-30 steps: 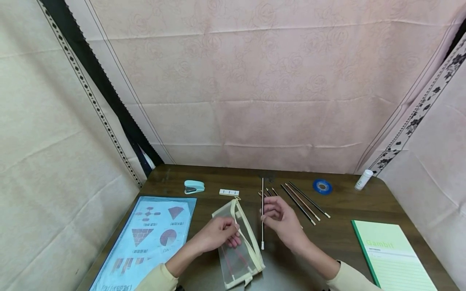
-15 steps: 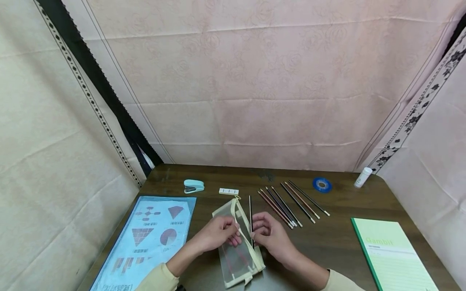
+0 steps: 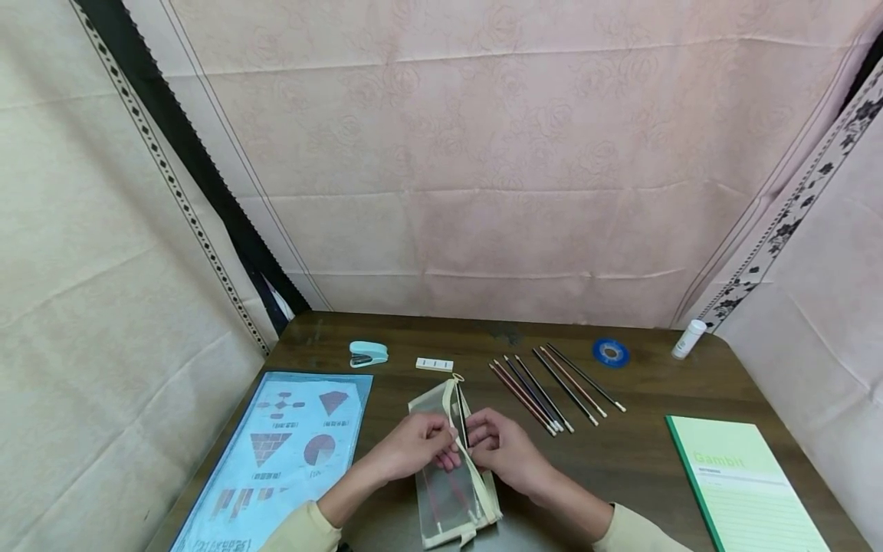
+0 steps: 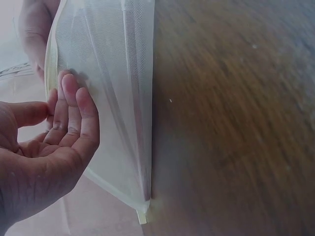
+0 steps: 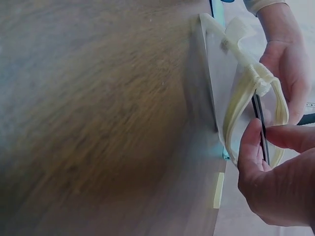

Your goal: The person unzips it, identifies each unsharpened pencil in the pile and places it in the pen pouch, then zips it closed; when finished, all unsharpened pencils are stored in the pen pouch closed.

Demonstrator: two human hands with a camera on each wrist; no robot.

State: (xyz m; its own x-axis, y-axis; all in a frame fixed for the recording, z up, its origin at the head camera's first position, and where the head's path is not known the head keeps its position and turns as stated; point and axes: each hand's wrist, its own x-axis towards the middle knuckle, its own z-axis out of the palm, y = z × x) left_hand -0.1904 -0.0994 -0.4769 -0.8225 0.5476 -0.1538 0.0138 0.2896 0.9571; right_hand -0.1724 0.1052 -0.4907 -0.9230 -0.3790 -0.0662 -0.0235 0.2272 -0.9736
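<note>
A translucent mesh pencil case [image 3: 436, 510] with pale yellow zip edging stands tilted in the middle of the table, its zipped mouth spread. My left hand [image 3: 416, 443] pinches one edge of the mouth between thumb and forefinger; the other fingers lie along the mesh [image 4: 106, 54]. Between the thumb and fingers of my right hand [image 3: 509, 454] is a dark pencil [image 5: 262, 118], held at the mouth with part of it inside the yellow edging [image 5: 235, 110]. Through the mesh, slim pencil shapes [image 4: 130, 73] show inside the case. Several pencils [image 3: 526, 395] lie fanned out beyond my right hand.
A blue sheet with printed charts [image 3: 297, 452] lies left. Behind the case are a light blue stapler [image 3: 369, 353] and a small white block [image 3: 434, 364]. A blue tape roll [image 3: 611, 353], white glue stick [image 3: 688, 340] and green notepad [image 3: 748, 475] sit right. Curtains hang around the table.
My right hand has carried the pencil leftward and down from beside the case into its mouth. The left hand keeps its grip on the edge; the case has shifted slightly.
</note>
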